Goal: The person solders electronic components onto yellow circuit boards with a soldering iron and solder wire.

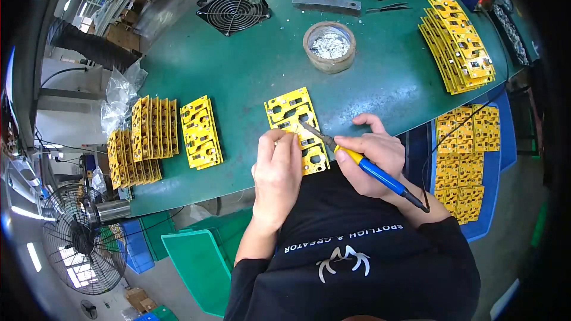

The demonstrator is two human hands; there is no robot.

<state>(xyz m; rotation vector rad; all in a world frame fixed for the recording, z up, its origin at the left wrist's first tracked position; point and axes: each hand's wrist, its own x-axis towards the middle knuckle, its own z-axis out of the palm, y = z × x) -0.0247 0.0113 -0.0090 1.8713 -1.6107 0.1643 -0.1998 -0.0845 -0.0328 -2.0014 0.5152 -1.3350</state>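
A yellow circuit board panel [295,107] with cut-outs lies on the green bench in front of me. My right hand [372,157] grips a soldering iron [376,172] with a blue and yellow handle, its tip down at the middle of the panel. Close beside the tip, my left hand [278,172] is over the panel's left edge with thumb and fingers pinched together. What the pinch holds, if anything, is too small to make out. The iron's dark cord runs from the handle's end up along the right.
Yellow panels stand in stacks at left [154,128] and far right [455,47], and a small stack [201,131] is nearer. Beyond my panel are a round tub [351,53] of silvery scraps, a black fan [235,9], a metal bar [326,3] and tweezers [388,8]. A blue bin [491,202] holds panels.
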